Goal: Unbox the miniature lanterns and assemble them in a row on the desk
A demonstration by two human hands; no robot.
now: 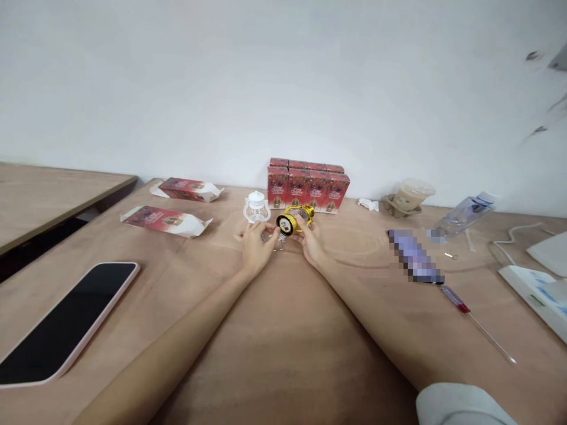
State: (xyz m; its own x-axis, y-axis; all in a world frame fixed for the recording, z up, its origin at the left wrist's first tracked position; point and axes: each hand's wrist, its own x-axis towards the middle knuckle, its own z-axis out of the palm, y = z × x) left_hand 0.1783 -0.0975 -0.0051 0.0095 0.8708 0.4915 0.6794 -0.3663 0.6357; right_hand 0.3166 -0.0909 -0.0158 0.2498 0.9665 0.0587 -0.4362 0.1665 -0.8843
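Both hands, left hand (256, 245) & right hand (311, 239), clamped on gold lantern (295, 218) w/ fingers.

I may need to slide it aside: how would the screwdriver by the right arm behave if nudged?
The screwdriver probably rolls easily: its thin round shaft lies flat on the smooth table. It looks light and stiff, so it would likely skid or pivot.

Small packing workshop, wooden worktable (283, 354), stacked red product boxes (306, 184), screwdriver (469, 313)

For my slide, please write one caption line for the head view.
Both hands hold a small gold lantern on a wooden table, before red boxes.
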